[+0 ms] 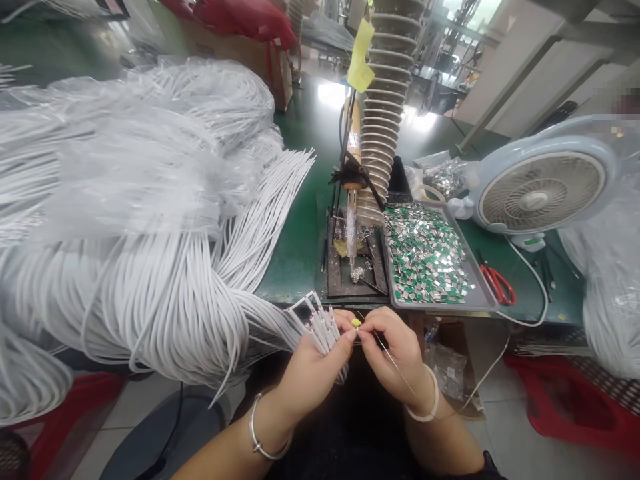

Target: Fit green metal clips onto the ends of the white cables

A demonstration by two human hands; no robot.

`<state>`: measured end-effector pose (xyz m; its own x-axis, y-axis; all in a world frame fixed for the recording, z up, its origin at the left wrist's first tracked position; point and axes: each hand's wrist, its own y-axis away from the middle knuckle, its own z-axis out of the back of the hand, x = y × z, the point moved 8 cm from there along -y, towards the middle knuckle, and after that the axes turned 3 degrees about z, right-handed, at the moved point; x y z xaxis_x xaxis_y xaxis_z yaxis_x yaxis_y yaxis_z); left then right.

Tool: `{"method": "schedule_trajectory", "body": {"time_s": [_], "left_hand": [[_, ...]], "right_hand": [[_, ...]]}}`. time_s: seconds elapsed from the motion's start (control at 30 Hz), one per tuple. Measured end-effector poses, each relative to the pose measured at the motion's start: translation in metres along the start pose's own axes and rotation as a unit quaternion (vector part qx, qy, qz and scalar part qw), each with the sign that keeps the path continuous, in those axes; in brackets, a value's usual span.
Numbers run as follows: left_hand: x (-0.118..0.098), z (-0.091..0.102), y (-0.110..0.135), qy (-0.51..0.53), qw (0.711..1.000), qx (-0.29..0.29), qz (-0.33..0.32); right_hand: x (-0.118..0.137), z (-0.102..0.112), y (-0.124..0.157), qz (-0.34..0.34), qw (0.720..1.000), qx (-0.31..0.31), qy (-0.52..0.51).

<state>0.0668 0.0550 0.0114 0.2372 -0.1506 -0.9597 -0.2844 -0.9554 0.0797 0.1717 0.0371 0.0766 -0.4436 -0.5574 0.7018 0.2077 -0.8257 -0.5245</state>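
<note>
My left hand is closed round a fan of white cable ends with stripped tips, which lead back into a big bundle of white cables on the left. My right hand pinches a small part at the cable tips, right against my left thumb; a thin solder wire runs across its fingers. Just beyond my hands stands a soldering iron, tip down, over a dark metal stand.
A grey tray of small green and silver parts lies right of the stand. Red-handled scissors and a white desk fan are further right. Bagged white cables cover the green table on the left. A ribbed duct rises behind the iron.
</note>
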Motion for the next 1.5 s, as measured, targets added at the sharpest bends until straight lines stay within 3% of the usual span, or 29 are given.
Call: {"method": "schedule_trajectory", "body": {"time_s": [0.57,1.5], "left_hand": [[-0.0049,-0.0001,0.0005,-0.015,1.0,-0.017,-0.008],[-0.0008,-0.0015,0.0056,0.035,0.999,0.002,0.028]], "right_hand": [[0.0026,-0.0008,0.0086,0.028,0.997,-0.011,0.07],[0.0013,0.0003,0.007,0.003,1.0,-0.017,0.0]]}}
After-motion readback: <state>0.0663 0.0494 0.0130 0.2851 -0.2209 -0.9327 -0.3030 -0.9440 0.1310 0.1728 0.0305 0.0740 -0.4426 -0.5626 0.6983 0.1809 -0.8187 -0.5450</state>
